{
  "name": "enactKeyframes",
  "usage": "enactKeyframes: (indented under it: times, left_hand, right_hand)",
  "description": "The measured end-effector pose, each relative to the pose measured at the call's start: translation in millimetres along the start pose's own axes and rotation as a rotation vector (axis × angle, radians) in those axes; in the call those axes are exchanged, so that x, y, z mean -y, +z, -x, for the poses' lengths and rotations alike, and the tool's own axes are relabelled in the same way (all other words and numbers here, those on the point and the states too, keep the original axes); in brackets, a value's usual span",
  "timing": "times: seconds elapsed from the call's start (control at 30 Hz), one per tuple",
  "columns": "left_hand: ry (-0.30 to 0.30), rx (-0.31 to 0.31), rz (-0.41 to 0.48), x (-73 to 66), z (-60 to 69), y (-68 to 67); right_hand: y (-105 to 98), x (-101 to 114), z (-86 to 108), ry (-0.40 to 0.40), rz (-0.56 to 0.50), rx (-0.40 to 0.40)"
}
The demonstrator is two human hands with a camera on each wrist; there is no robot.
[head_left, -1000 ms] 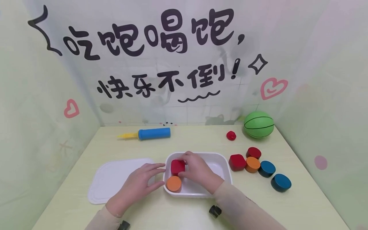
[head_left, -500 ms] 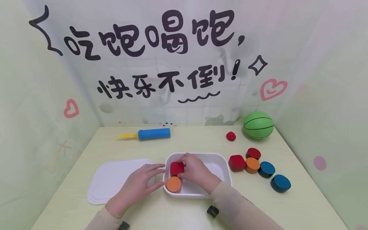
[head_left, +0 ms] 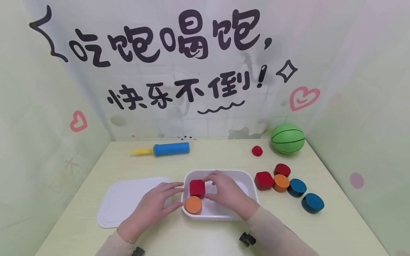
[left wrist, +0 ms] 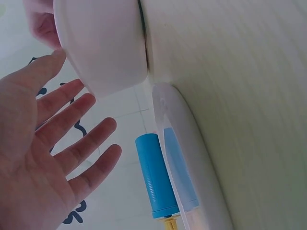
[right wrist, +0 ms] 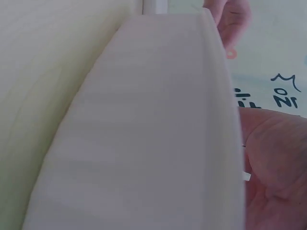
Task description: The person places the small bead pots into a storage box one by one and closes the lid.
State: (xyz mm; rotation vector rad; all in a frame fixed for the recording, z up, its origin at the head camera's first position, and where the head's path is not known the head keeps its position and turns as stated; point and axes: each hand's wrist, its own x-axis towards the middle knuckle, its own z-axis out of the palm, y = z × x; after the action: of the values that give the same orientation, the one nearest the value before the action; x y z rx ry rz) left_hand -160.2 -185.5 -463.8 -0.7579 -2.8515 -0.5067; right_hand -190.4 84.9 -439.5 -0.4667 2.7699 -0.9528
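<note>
Inside the white tub [head_left: 252, 185], a red block [head_left: 197, 188] stands at the left end, directly behind an orange disc [head_left: 193, 205]. My right hand [head_left: 225, 192] is over the tub just right of the red block, thumb and fingers parted with a gap to it. The tub wall [right wrist: 144, 120] hides most of that hand [right wrist: 276, 163] in the right wrist view. At the tub's left rim my left hand [head_left: 153, 206] has its fingertips against or close by the wall. In the left wrist view this hand [left wrist: 53, 139] shows spread, relaxed fingers beside the tub [left wrist: 103, 43].
A white lid [head_left: 128, 202] lies left of the tub, partly behind the left hand. Behind are a blue pump [head_left: 171, 149], a small red piece [head_left: 257, 150] and a green ball [head_left: 288, 138]. To the right sit a red block [head_left: 264, 181], an orange disc [head_left: 281, 183] and several other discs.
My right hand has let go of the red block and moved a little right. The block sits slightly further left and nearer the orange disc than a second ago. My left hand has not moved.
</note>
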Motion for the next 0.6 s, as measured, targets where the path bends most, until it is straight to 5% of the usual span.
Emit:
enactKeyframes:
  times: [0.6]
  left_hand:
    - [0.013,-0.013,0.003,1.3,0.8,0.7]
  right_hand:
    - [-48.8,-53.8,58.9,-0.105,0.101,-0.212]
